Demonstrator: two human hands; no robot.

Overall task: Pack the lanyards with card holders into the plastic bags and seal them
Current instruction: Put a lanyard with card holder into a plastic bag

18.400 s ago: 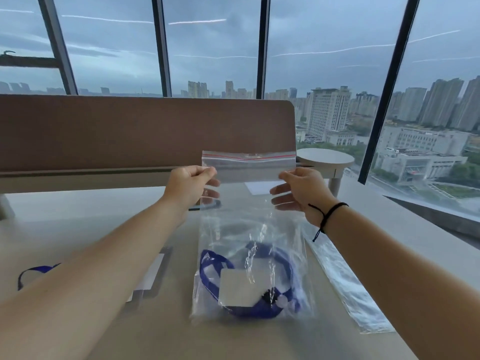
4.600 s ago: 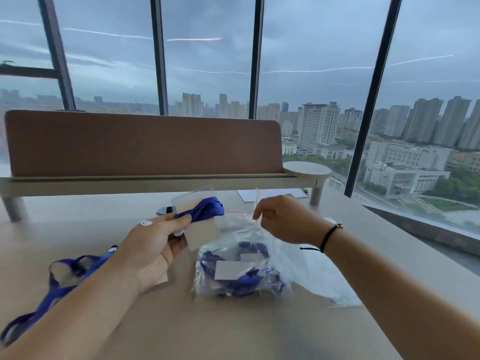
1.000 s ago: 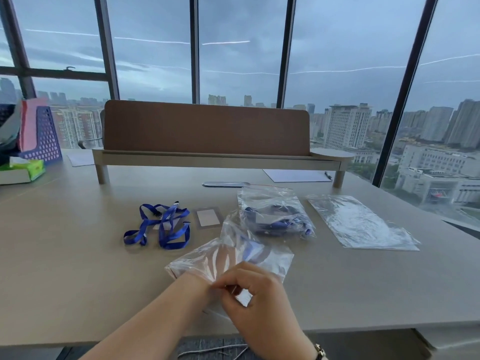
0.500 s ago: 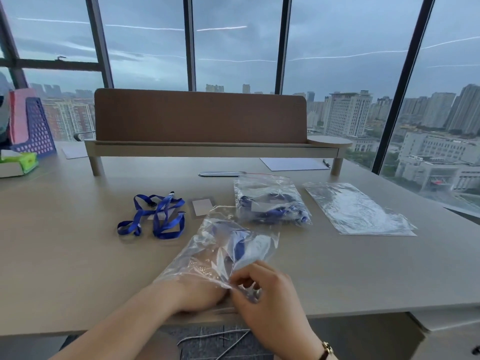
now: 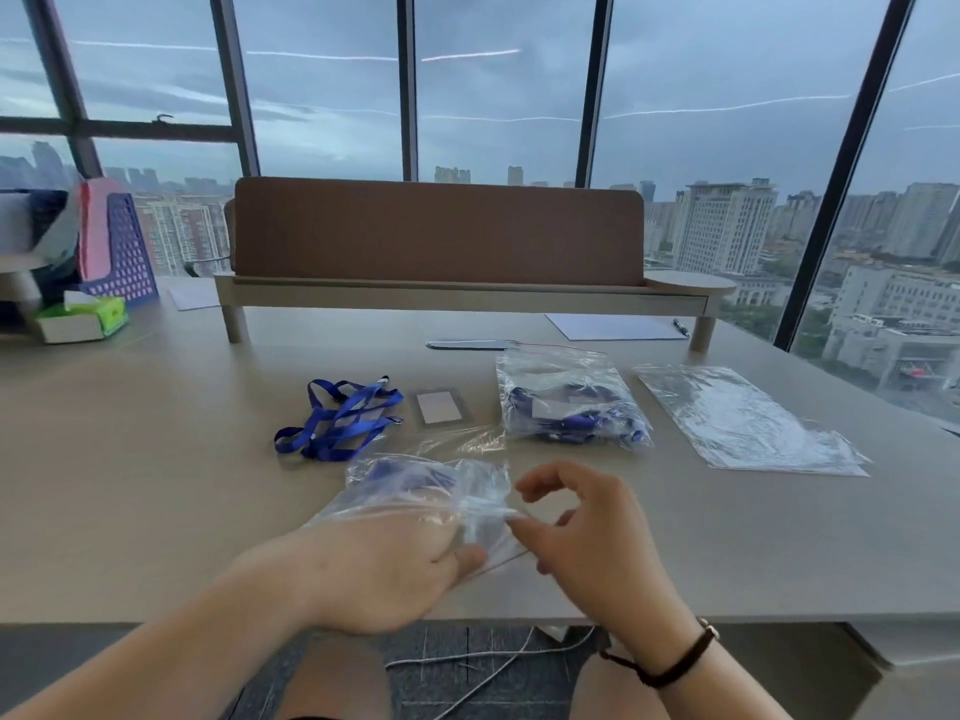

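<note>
Your hands have slid the second bag (image 5: pixel 431 491) down flat onto the desk (image 5: pixel 156 485) since half a second ago, when it was still tipped up off the surface, and your right hand (image 5: pixel 587 532) has shifted along the near edge toward the right corner. Left hand (image 5: pixel 384 569) lies over the near-left part of the bag with thumb and fingers pinching the opening edge; right hand pinches that same edge just beside it, the other fingers loosely curled above. Blue lanyard shows through the plastic, so this one looks loaded, and you seem to be running the zip closed. Motion blur hides the strip itself, so I can't tell how far the seal has gone.

Farther back, the first packed bag (image 5: pixel 569 402) sits right of centre, apparently done. Well left of it, one loose lanyard (image 5: pixel 337 418) lies in a tangle with its card holder (image 5: pixel 440 407) just beside it, not yet bagged. Far right, the empty bags (image 5: pixel 743 418) lie flat, waiting. By my reckoning: one sealed, one closing, one to go. Press that last corner properly before you let go.
</note>
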